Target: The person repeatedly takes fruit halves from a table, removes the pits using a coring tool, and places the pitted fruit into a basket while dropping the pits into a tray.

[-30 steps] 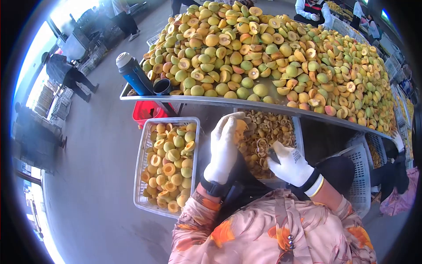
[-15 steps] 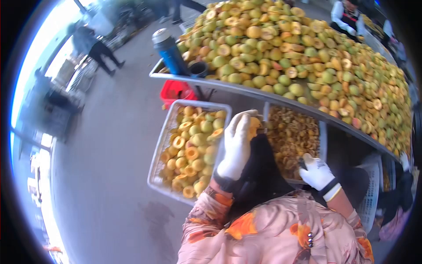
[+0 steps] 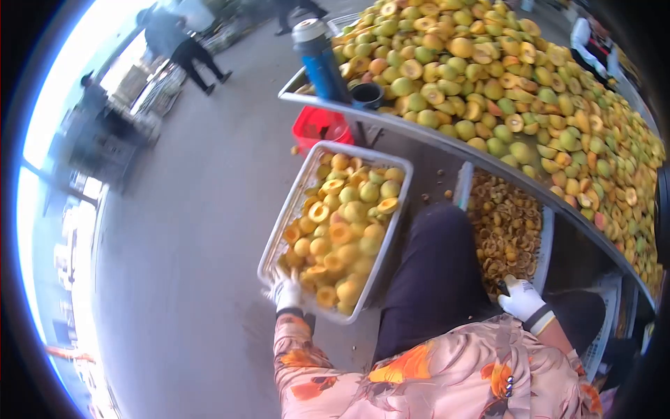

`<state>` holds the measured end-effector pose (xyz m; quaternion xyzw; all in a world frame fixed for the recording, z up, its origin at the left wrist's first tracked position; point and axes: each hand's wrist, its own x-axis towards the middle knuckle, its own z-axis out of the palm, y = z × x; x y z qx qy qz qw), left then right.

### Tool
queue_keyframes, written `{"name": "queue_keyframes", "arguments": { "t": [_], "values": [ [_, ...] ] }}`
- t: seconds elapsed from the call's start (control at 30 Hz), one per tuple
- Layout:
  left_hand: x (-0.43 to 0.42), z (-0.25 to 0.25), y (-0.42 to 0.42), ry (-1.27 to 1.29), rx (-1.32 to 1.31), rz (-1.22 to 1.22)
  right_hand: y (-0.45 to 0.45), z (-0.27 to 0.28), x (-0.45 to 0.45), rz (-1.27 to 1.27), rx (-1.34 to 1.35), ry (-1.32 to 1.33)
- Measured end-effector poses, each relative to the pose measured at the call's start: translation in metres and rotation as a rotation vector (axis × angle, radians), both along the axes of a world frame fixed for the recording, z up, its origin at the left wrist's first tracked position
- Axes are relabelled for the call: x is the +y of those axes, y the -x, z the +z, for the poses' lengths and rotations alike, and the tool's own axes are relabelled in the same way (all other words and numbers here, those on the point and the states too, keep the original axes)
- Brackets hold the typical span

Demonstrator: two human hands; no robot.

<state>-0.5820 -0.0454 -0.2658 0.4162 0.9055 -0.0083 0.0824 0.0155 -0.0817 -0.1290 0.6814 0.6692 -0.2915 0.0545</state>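
Left gloved hand (image 3: 286,290): laid at the near left rim of the white plastic crate (image 3: 299,202), fingers stretched and slightly parted; cannot tell, through blur, whether gripping rim or fruit.
Right gloved hand (image 3: 522,299): curled around a small dark object (image 3: 503,286) at the fingertips, well apart from the left hand.
Halved stone fruit (image 3: 338,234): lying inside the crate, just beyond and to the right of the left fingers; some cut side up with hollow centres, others skin side up.
Dark-trousered knee (image 3: 433,258): raised between both hands.
Scrap crate (image 3: 546,237): just beyond the right hand, filled with brownish-orange pieces (image 3: 506,223), partly under the table.
Metal-rimmed table (image 3: 447,140): slanting across beyond both hands, bearing a large fruit heap (image 3: 502,77), with many cut halves showing.
Table corner: beyond the left hand, with a blue thermos (image 3: 322,66) leaning beside a dark cup (image 3: 367,96).
Red bin (image 3: 322,126): below that corner, past the crate's far end.
Floor (image 3: 188,230): grey, stretching left of the left hand.
Room: two people (image 3: 183,45) far beyond the left hand; another person (image 3: 597,45) past the heap.
Hard to make out: dark object's kind; farther left figure, smeared.
Cut off: heap at the upper edge; pale crate (image 3: 606,314) right of the right hand, partly hidden by a leg.
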Motion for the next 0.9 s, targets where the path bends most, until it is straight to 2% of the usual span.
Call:
{"name": "queue_keyframes", "arguments": {
  "t": [0.03, 0.07, 0.1, 0.13, 0.17, 0.2, 0.27, 0.3, 0.37, 0.4, 0.43, 0.5, 0.53, 0.6, 0.67, 0.73, 0.8, 0.9],
  "values": [
    [-0.001, -0.023, 0.014, 0.170, 0.180, -0.186, 0.000, 0.000, -0.001, 0.028, -0.021, -0.026],
    [0.011, -0.008, 0.012, 0.300, 0.027, -0.177, -0.001, 0.001, 0.001, 0.016, -0.025, 0.027],
    [0.012, -0.096, 0.080, 0.253, -0.054, -0.294, 0.001, 0.007, 0.000, -0.016, -0.013, 0.042],
    [0.025, -0.011, 0.020, 0.196, -0.195, -0.043, 0.000, 0.012, 0.004, -0.034, 0.003, 0.050],
    [0.037, 0.028, -0.005, 0.284, -0.125, -0.004, -0.003, 0.012, 0.004, -0.047, 0.020, 0.041],
    [0.044, 0.025, -0.003, 0.280, -0.048, -0.025, -0.006, 0.009, 0.002, -0.054, 0.039, 0.031],
    [0.069, 0.050, -0.026, 0.117, 0.012, -0.135, -0.014, 0.002, 0.001, -0.066, 0.062, 0.041],
    [0.092, 0.036, -0.020, -0.036, -0.031, -0.173, -0.017, 0.001, 0.001, -0.077, 0.087, 0.040],
    [0.139, 0.086, -0.074, -0.346, -0.100, -0.308, -0.022, -0.002, 0.002, -0.093, 0.133, 0.049],
    [0.164, 0.096, -0.096, -0.546, -0.125, -0.455, -0.024, -0.004, 0.005, -0.097, 0.151, 0.057],
    [0.189, 0.122, -0.128, -0.613, -0.262, -0.577, -0.026, -0.005, 0.008, -0.096, 0.169, 0.064],
    [0.241, 0.164, -0.198, -0.807, -0.305, -0.896, -0.029, -0.003, 0.014, -0.115, 0.193, 0.071],
    [0.264, 0.173, -0.234, -0.858, -0.353, -0.885, -0.032, -0.007, 0.014, -0.118, 0.202, 0.064],
    [0.316, 0.188, -0.289, -0.889, -0.267, -1.042, -0.037, -0.014, 0.013, -0.123, 0.185, 0.078],
    [0.364, 0.190, -0.329, -0.873, -0.182, -1.147, -0.043, -0.009, 0.017, -0.164, 0.231, 0.156],
    [0.403, 0.182, -0.354, -0.796, -0.084, -1.160, -0.046, -0.009, 0.016, -0.178, 0.257, 0.072],
    [0.412, 0.183, -0.373, -0.620, 0.054, -1.090, -0.050, -0.007, 0.016, -0.206, 0.273, 0.054],
    [0.399, 0.196, -0.400, -0.737, 0.115, -1.178, -0.056, -0.003, 0.022, -0.240, 0.302, 0.119]
  ]
}}
